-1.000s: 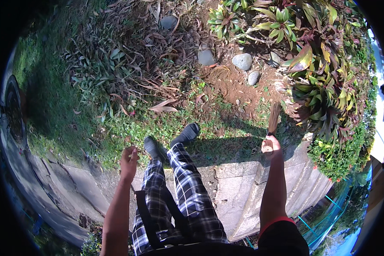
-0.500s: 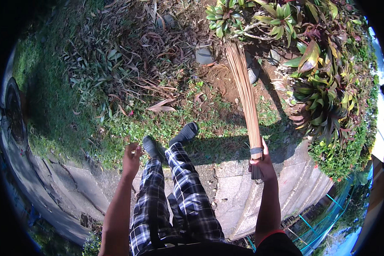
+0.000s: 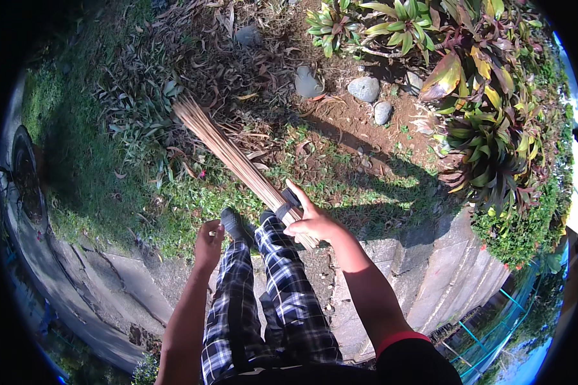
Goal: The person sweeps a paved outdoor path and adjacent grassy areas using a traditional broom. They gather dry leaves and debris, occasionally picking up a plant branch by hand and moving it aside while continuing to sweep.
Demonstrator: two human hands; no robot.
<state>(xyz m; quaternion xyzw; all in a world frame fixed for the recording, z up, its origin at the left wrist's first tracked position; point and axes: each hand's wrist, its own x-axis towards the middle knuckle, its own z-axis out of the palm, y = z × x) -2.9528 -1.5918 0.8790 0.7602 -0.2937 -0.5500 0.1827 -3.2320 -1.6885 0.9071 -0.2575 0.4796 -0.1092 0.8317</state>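
My right hand grips a stick broom made of thin tan ribs, near the dark band at its bound end. The broom slants up and to the left, its spread tips over a heap of dry leaves and cut green leaves. Whether the tips touch the heap, I cannot tell. My left hand hangs by my left leg with loosely curled fingers and nothing visible in it. Below are my dark grey socks and plaid trousers.
Grey stones lie on bare soil beside leafy plants at the right. A paved concrete strip runs behind my feet. At the far left stands a round dark object. Green netting shows at lower right.
My right hand has swung the broom leftward, from pointing up over bare soil to slanting over the leaf heap. The stones it covered now show. My left hand has shifted slightly right and down.
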